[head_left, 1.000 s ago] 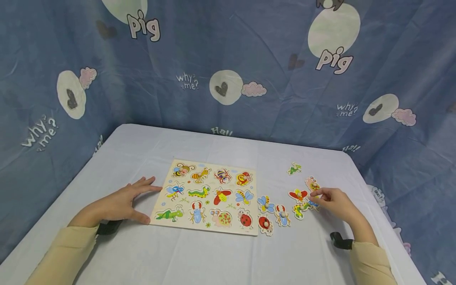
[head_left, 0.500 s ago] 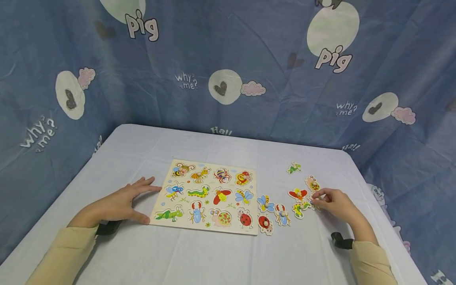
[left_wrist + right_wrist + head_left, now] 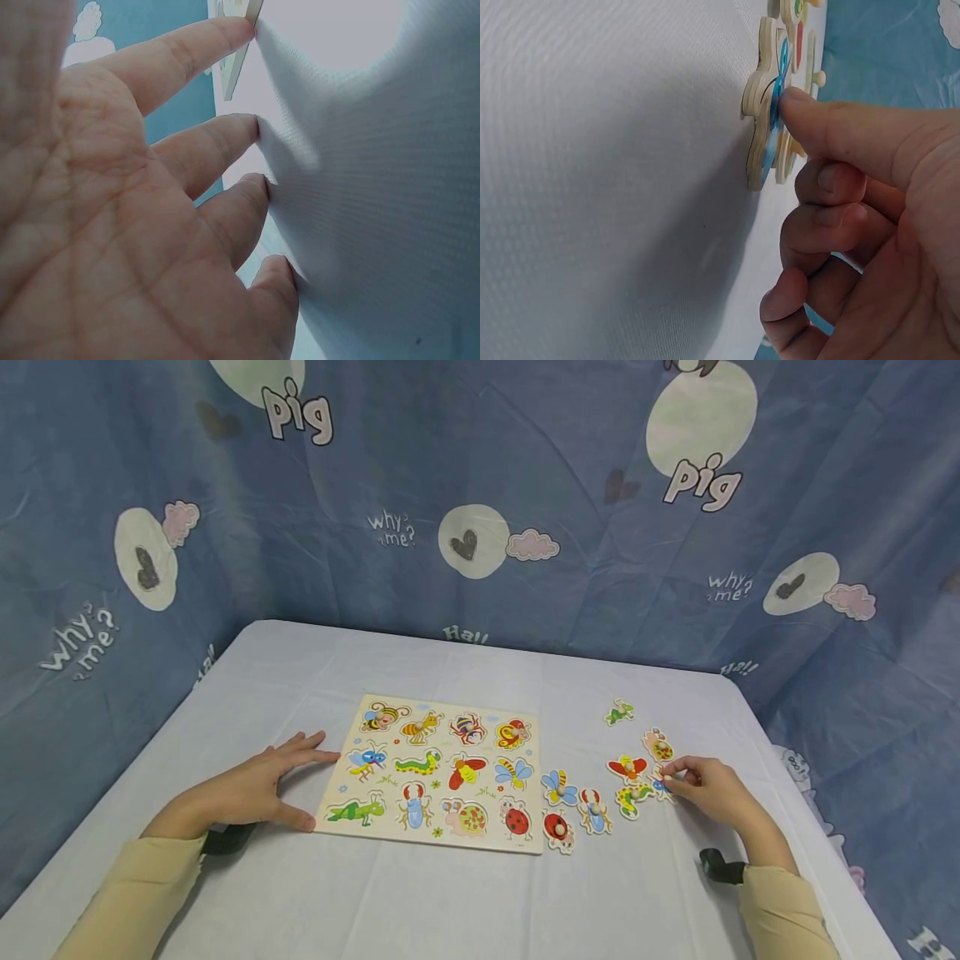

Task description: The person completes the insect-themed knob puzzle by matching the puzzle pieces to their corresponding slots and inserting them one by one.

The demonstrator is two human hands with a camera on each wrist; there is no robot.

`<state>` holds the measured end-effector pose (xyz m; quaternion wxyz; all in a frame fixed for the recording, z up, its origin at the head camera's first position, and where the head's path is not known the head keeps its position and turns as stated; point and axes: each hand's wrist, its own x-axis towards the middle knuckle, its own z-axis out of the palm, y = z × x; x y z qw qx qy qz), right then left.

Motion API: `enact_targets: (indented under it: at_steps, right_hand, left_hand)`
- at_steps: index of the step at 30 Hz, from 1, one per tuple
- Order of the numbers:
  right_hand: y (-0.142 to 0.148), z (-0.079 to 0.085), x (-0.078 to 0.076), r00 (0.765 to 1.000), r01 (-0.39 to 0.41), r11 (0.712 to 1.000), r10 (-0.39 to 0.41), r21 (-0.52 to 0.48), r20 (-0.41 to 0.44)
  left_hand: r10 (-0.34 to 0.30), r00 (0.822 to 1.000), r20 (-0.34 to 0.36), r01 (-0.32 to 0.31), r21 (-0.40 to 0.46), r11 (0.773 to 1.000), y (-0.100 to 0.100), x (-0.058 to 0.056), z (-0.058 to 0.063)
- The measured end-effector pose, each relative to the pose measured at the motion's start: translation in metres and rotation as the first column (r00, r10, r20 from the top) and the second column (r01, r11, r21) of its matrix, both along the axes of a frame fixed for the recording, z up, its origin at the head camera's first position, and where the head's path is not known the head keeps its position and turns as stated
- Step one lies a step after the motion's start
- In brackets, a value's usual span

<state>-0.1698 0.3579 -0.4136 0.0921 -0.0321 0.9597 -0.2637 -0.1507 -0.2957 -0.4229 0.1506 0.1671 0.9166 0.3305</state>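
Observation:
A wooden insect puzzle board (image 3: 525,850) lies flat on the white table. Knobbed pieces such as the spider (image 3: 468,730) sit in its top row. My left hand (image 3: 258,781) rests at the board's left edge with fingers spread, the index and thumb tips right at the edge; the left wrist view shows the fingertips down on the cloth. To the right of the board, my right hand (image 3: 705,787) pinches a blue insect puzzle piece (image 3: 771,124) with thumb and index finger, close to the table. The other fingers are curled under. Its knob is hidden behind the thumb in the right wrist view.
Loose knobbed pieces surround the right hand: a snail (image 3: 657,745), a red-winged bug (image 3: 627,767) and a caterpillar (image 3: 634,798). Nearer the board lie a dragonfly (image 3: 558,787), a beetle (image 3: 595,814) and a ladybug (image 3: 558,832). A green grasshopper (image 3: 619,712) is farther back.
My right hand has shifted very slightly to the right at the blue insect piece, and more of that piece shows now. The left hand and the board stay put.

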Motion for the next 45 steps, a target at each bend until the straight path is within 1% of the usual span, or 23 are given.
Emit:
enact_targets:
  at_steps: [3,16,24,31,35,41,45]
  right_hand:
    - [0.000,0.000,0.001,1.000,-0.004,1.000,0.004,0.005,0.000]
    - [0.008,0.002,0.005,0.999,0.032,0.999,-0.033,0.033,0.030]
    - [0.013,0.004,0.007,0.999,0.033,0.998,-0.033,0.045,0.005]
    - [0.015,0.004,0.009,0.996,0.069,0.997,-0.071,0.039,0.046]
    - [0.015,0.003,0.009,0.995,0.073,0.997,-0.075,0.034,0.065]
    - [0.017,0.001,0.009,0.996,0.059,0.998,-0.061,0.032,0.070]
    - [0.021,0.001,0.010,0.999,0.015,1.000,-0.015,0.008,0.047]
  left_hand:
    - [0.000,1.000,-0.001,0.000,0.002,1.000,0.000,0.000,0.000]
    - [-0.001,1.000,0.006,0.001,0.010,1.000,0.000,0.000,0.001]
    - [-0.009,1.000,-0.003,0.009,0.007,1.000,-0.001,-0.001,0.000]
    - [-0.011,1.000,-0.011,0.012,0.006,1.000,-0.001,-0.001,-0.001]
    - [-0.016,1.000,-0.015,0.016,0.008,1.000,-0.003,-0.001,-0.002]
    - [-0.017,1.000,-0.013,0.017,0.005,1.000,-0.002,-0.002,0.000]
    - [-0.015,1.000,-0.010,0.015,0.005,1.000,0.000,-0.001,0.001]
